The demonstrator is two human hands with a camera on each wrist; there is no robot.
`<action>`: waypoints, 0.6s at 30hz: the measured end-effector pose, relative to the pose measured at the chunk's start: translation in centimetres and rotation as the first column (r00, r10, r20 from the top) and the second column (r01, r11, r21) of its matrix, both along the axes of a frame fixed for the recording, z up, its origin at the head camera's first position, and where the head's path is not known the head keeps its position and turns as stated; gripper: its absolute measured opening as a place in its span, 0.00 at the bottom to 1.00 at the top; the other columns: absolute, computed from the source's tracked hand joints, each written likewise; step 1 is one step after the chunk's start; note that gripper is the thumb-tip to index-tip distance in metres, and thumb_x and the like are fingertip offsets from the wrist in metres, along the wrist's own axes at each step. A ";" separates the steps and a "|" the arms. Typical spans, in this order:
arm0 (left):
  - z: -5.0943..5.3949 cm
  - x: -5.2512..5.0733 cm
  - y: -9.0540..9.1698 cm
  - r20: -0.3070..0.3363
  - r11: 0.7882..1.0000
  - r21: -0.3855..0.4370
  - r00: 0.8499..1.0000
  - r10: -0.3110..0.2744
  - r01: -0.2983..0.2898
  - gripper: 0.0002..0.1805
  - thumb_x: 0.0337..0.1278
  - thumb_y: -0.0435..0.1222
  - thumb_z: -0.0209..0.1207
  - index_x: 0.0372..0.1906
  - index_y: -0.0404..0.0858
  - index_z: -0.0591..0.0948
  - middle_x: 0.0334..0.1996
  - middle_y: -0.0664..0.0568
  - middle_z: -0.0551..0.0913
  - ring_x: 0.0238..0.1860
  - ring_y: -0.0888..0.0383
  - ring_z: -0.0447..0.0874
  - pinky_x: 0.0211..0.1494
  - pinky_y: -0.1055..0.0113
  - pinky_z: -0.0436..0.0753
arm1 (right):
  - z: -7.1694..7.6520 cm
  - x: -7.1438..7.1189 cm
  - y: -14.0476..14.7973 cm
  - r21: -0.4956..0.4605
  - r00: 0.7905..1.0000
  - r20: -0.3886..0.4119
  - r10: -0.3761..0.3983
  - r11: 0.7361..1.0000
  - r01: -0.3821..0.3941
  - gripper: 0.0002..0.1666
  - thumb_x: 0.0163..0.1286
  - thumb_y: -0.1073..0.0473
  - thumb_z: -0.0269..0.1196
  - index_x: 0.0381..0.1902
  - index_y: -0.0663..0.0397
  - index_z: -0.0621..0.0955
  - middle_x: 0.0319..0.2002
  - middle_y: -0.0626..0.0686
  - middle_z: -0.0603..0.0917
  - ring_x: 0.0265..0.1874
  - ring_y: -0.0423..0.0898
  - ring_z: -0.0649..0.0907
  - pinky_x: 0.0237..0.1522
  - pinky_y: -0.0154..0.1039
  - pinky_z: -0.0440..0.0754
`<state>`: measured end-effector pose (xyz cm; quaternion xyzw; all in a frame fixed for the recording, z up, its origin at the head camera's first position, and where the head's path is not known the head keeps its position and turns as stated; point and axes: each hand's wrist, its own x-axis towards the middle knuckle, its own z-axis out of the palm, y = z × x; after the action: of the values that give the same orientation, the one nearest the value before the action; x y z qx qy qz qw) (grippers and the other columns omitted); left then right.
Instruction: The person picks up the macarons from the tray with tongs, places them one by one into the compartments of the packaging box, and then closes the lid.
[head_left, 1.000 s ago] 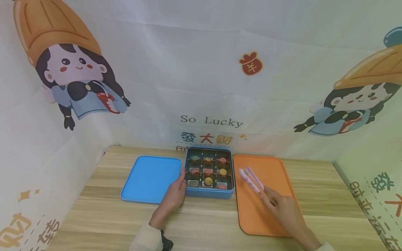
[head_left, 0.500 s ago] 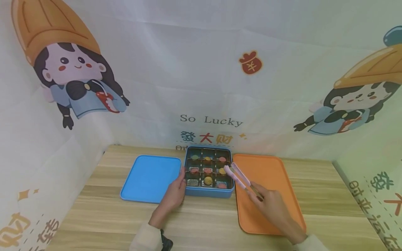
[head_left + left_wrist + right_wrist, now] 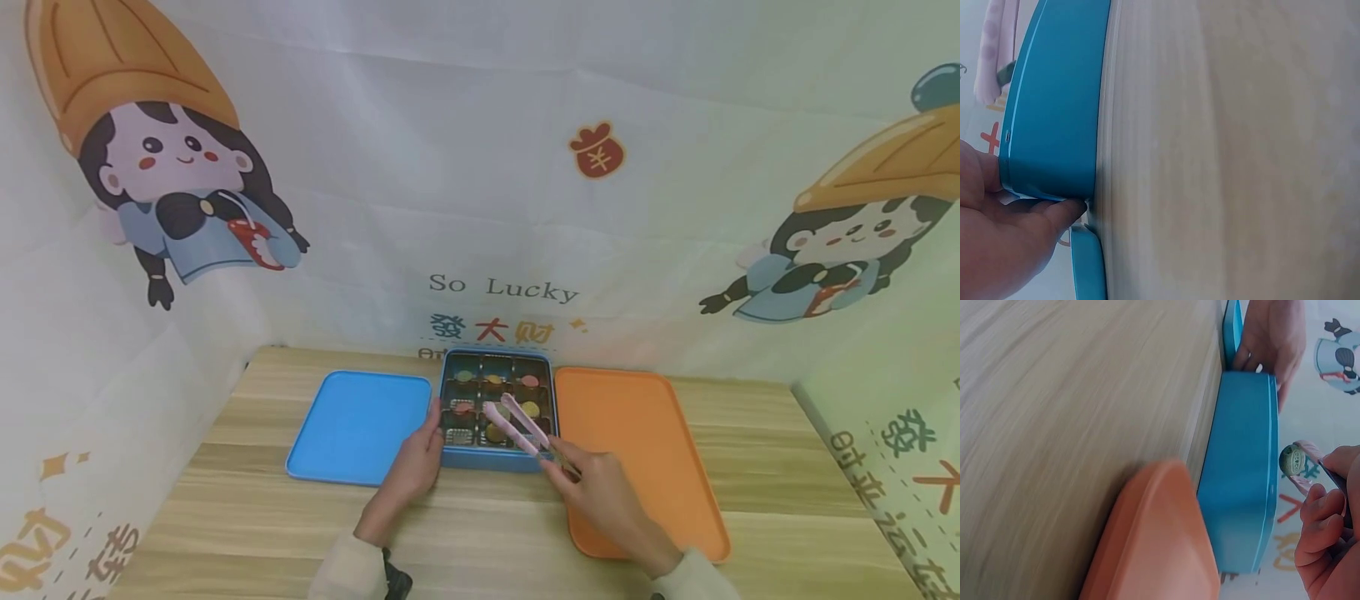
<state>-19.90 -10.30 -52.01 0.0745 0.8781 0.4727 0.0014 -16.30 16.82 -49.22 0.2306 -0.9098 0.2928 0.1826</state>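
Observation:
My right hand (image 3: 611,500) holds a pair of pink-tipped tongs (image 3: 517,425) over the open blue tin box (image 3: 491,457). Between the tong tips sits a round green mooncake-like piece (image 3: 1293,460) with a stamped pattern, clearest in the right wrist view. The box has a black divided insert with small round pieces, such as a pink one (image 3: 529,381), a yellow one (image 3: 531,408) and a green one (image 3: 465,377). My left hand (image 3: 415,467) holds the box's left side, thumb at the rim and fingers against the wall. The tongs partly cover the middle and front compartments.
A blue lid (image 3: 360,429) lies left of the box, close to the left hand. An orange tray (image 3: 637,433) lies to the right, partly under the right forearm. Behind the wooden table (image 3: 480,533) hangs a printed cloth (image 3: 390,150).
My right hand has carried the tongs leftward from above the orange tray to over the middle of the box. The left hand and box have stayed in place.

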 end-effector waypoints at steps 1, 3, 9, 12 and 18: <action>0.0 0.0 0.0 0.000 1.000 -0.001 1.000 0.000 0.000 0.29 0.76 0.30 0.38 0.77 0.27 0.51 0.74 0.33 0.56 0.73 0.37 0.58 0.73 0.44 0.64 | 0.0 0.0 -0.3 0.004 1.000 -0.005 0.010 1.000 -0.010 0.18 0.61 0.61 0.71 0.49 0.63 0.86 0.13 0.33 0.61 0.12 0.20 0.52 0.12 0.17 0.48; -0.1 -0.1 0.0 0.001 1.000 -0.004 1.000 0.001 -0.001 0.29 0.76 0.30 0.38 0.76 0.27 0.51 0.74 0.33 0.56 0.73 0.37 0.58 0.73 0.44 0.64 | -0.1 -0.1 -0.9 0.010 1.000 -0.010 0.021 1.000 -0.021 0.18 0.61 0.61 0.71 0.49 0.63 0.86 0.12 0.34 0.62 0.11 0.20 0.52 0.11 0.17 0.48; 0.0 0.1 0.0 -0.037 1.000 0.013 0.999 0.003 -0.002 0.29 0.76 0.31 0.38 0.76 0.27 0.52 0.73 0.31 0.59 0.71 0.35 0.60 0.72 0.42 0.65 | -0.1 -0.2 -2.2 0.027 1.000 0.013 0.020 0.999 -0.020 0.19 0.63 0.58 0.71 0.50 0.61 0.86 0.10 0.34 0.63 0.10 0.22 0.53 0.10 0.18 0.49; 0.1 0.2 0.0 -0.076 1.000 0.004 0.997 0.001 -0.001 0.29 0.75 0.31 0.38 0.76 0.26 0.53 0.71 0.29 0.60 0.69 0.33 0.63 0.70 0.41 0.68 | -0.2 -0.3 -2.7 0.025 0.999 0.034 0.023 0.999 -0.024 0.20 0.63 0.57 0.70 0.51 0.60 0.86 0.11 0.34 0.63 0.10 0.22 0.54 0.10 0.18 0.50; 0.0 0.0 0.0 -0.040 1.000 0.014 0.999 0.000 0.001 0.29 0.76 0.31 0.39 0.76 0.27 0.52 0.72 0.31 0.59 0.71 0.35 0.61 0.71 0.41 0.67 | -0.6 -0.2 -3.1 -0.024 0.995 0.076 0.058 0.998 -0.056 0.19 0.66 0.56 0.68 0.52 0.60 0.85 0.11 0.33 0.61 0.09 0.21 0.54 0.08 0.17 0.52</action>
<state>-19.87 -10.31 -51.97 0.0842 0.8746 0.4773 -0.0167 -16.49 13.72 -49.87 0.2431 -0.9059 0.3165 0.1417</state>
